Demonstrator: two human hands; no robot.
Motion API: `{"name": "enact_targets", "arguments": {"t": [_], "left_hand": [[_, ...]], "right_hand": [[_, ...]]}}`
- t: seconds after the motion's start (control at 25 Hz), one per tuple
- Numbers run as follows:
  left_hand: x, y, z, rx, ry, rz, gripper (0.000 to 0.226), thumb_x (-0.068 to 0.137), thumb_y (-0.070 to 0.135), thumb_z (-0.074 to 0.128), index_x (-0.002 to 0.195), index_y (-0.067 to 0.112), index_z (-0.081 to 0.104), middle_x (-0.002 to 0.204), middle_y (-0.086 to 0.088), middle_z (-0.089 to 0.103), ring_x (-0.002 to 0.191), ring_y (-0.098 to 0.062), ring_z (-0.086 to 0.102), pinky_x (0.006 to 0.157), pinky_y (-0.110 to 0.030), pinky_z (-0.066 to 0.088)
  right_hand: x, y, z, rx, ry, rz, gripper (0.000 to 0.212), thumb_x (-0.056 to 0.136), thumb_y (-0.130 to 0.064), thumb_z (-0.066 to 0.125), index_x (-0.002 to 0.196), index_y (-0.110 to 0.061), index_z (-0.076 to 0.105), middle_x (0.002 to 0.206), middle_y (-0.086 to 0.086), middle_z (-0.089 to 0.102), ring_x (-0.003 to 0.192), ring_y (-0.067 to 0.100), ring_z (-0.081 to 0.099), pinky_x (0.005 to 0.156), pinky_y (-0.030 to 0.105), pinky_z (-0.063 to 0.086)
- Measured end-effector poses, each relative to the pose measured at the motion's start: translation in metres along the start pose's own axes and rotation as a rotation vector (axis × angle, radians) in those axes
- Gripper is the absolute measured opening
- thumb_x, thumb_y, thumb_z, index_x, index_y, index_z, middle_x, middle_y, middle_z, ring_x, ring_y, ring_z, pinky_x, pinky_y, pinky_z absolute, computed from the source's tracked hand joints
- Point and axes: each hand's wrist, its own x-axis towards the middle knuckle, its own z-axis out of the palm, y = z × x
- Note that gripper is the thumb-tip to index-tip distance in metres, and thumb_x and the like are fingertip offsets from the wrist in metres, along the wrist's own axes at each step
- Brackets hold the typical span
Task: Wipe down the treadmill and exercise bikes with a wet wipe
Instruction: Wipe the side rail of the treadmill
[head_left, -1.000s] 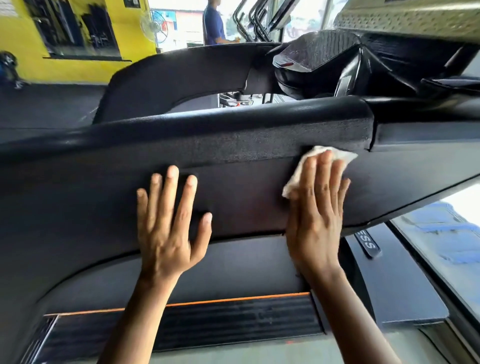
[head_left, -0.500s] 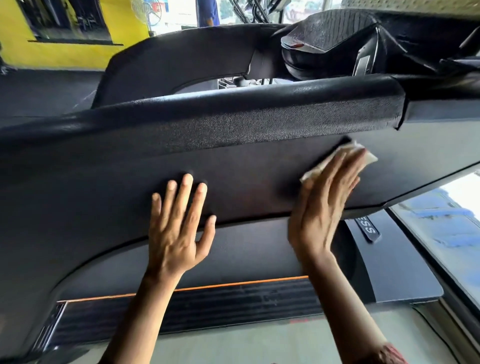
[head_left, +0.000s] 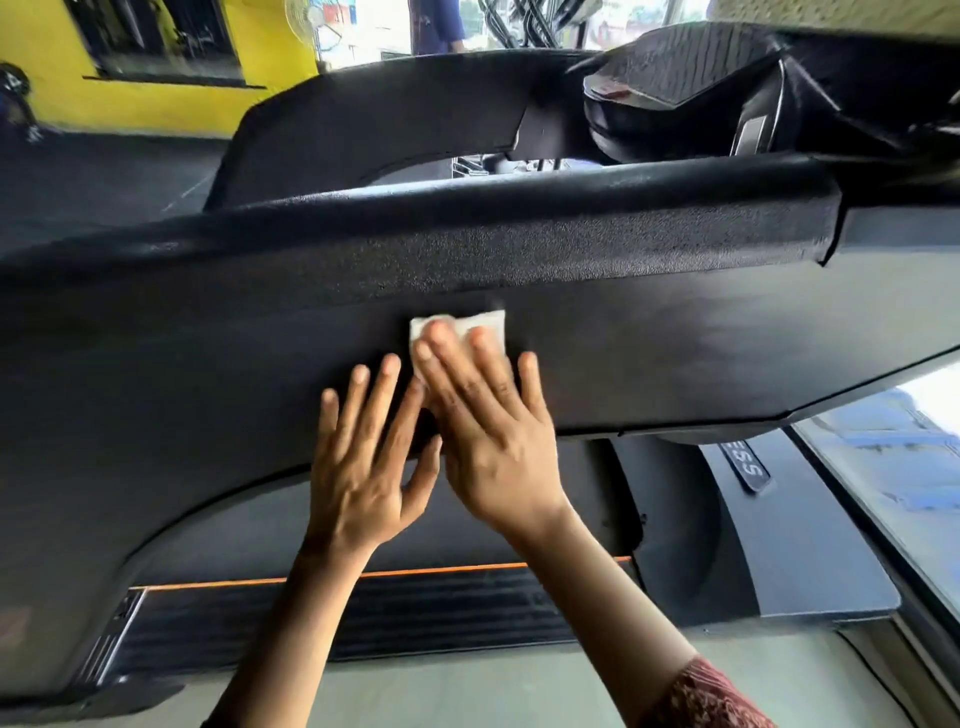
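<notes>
The treadmill's black side panel (head_left: 208, 395) fills most of the view, a broad smooth face running left to right, capped along its top edge by a grainy padded handrail (head_left: 571, 244). Behind it rise the far handrail (head_left: 389, 114) and the dark console (head_left: 675, 78). Below the panel lies the ribbed running belt (head_left: 415, 613), edged by a thin orange stripe (head_left: 467, 569).

The left hand (head_left: 363, 457) lies flat on the panel with fingers straight and spread, gripping nothing. It looks placed there as a brace, something to lean on while the other arm works. The right hand (head_left: 493, 431) sits just beside it, overlapping it at the index finger. Its straight fingers press the wet wipe (head_left: 462, 325) flat against the panel rather than curling round it, which spreads the pressure across the whole cloth.

The folded white wipe shows above those fingertips, just under the handrail's lower edge and about midway along the panel. I judge this a wiping stroke on the panel face, with the handrail, console and belt surround likely yet to be covered
</notes>
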Motion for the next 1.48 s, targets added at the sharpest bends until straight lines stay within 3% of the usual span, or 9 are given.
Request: {"name": "enact_targets", "arguments": {"t": [0.12, 0.32, 0.52, 0.68, 0.76, 0.84, 1.04, 1.28, 1.48], "left_hand": [[-0.006, -0.002, 0.0, 0.0, 0.001, 0.001, 0.055, 0.097, 0.031, 0.043, 0.147, 0.016, 0.025, 0.161, 0.001, 0.003, 0.148, -0.019, 0.008, 0.12, -0.039, 0.007], [-0.011, 0.002, 0.003, 0.021, 0.015, -0.024, 0.06, 0.097, 0.031, 0.043, 0.151, 0.016, 0.02, 0.161, -0.001, 0.004, 0.148, -0.02, 0.008, 0.119, -0.039, 0.008], [-0.008, 0.02, 0.015, 0.03, 0.045, 0.022, 0.061, 0.097, 0.031, 0.043, 0.152, 0.017, 0.02, 0.161, -0.003, 0.006, 0.148, -0.021, 0.009, 0.119, -0.04, 0.007], [0.003, 0.037, 0.025, 0.035, 0.069, 0.034, 0.061, 0.096, 0.032, 0.044, 0.151, 0.018, 0.023, 0.161, -0.003, 0.007, 0.148, -0.021, 0.009, 0.119, -0.04, 0.006], [0.01, 0.05, 0.032, 0.033, 0.071, 0.042, 0.06, 0.096, 0.032, 0.043, 0.151, 0.019, 0.023, 0.161, -0.003, 0.007, 0.148, -0.021, 0.009, 0.119, -0.04, 0.006], [0.018, 0.066, 0.039, 0.024, 0.082, 0.05, 0.06, 0.097, 0.032, 0.043, 0.151, 0.019, 0.023, 0.161, -0.003, 0.007, 0.148, -0.021, 0.009, 0.119, -0.04, 0.006], [0.037, 0.093, 0.05, 0.027, 0.106, 0.058, 0.06, 0.096, 0.031, 0.046, 0.151, 0.019, 0.024, 0.161, -0.003, 0.007, 0.148, -0.021, 0.009, 0.118, -0.04, 0.005], [0.055, 0.124, 0.06, 0.055, 0.118, 0.043, 0.063, 0.096, 0.032, 0.046, 0.151, 0.015, 0.022, 0.161, -0.002, 0.006, 0.148, -0.02, 0.008, 0.118, -0.04, 0.005], [0.066, 0.142, 0.068, 0.042, 0.117, 0.059, 0.061, 0.098, 0.033, 0.041, 0.151, 0.013, 0.02, 0.161, -0.002, 0.005, 0.148, -0.02, 0.008, 0.119, -0.041, 0.006]], "right_hand": [[-0.036, 0.03, -0.001, -0.124, -0.05, -0.116, 0.062, 0.088, -0.015, 0.053, 0.146, -0.025, 0.033, 0.152, -0.008, 0.026, 0.145, 0.007, 0.016, 0.115, 0.031, 0.01], [-0.05, 0.049, -0.013, -0.129, 0.072, 0.407, 0.043, 0.104, -0.034, 0.02, 0.144, -0.021, 0.015, 0.15, 0.011, 0.02, 0.146, 0.016, 0.002, 0.116, 0.037, 0.0], [-0.055, 0.036, 0.001, -0.09, -0.035, -0.096, 0.041, 0.1, -0.026, 0.042, 0.141, -0.023, 0.041, 0.147, -0.009, 0.037, 0.142, 0.008, 0.025, 0.112, 0.036, 0.018], [-0.075, 0.106, -0.03, -0.243, 0.118, 0.207, 0.042, 0.103, -0.025, 0.03, 0.145, -0.018, 0.028, 0.15, 0.01, 0.035, 0.147, 0.012, 0.009, 0.119, 0.039, 0.002], [-0.074, 0.134, -0.044, -0.17, 0.224, 0.502, 0.046, 0.105, -0.025, 0.021, 0.149, -0.011, 0.017, 0.151, 0.014, 0.024, 0.147, 0.013, 0.0, 0.117, 0.042, -0.001], [-0.065, 0.132, -0.046, -0.033, 0.266, 0.612, 0.047, 0.105, -0.026, 0.018, 0.148, -0.007, 0.015, 0.155, 0.009, 0.015, 0.147, 0.014, -0.002, 0.117, 0.042, 0.0], [-0.06, 0.12, -0.041, -0.043, 0.07, -0.065, 0.036, 0.102, -0.023, 0.036, 0.135, -0.015, 0.045, 0.149, -0.004, 0.037, 0.145, 0.011, 0.02, 0.115, 0.032, 0.015], [-0.023, 0.172, -0.082, 0.028, 0.328, 0.424, 0.044, 0.104, -0.025, 0.025, 0.143, -0.005, 0.028, 0.15, 0.003, 0.024, 0.146, 0.012, -0.001, 0.118, 0.039, 0.003], [-0.021, 0.165, -0.079, -0.072, 0.089, -0.16, 0.047, 0.097, -0.022, 0.044, 0.143, -0.016, 0.038, 0.15, -0.004, 0.028, 0.145, 0.01, 0.014, 0.116, 0.032, 0.009]]}}
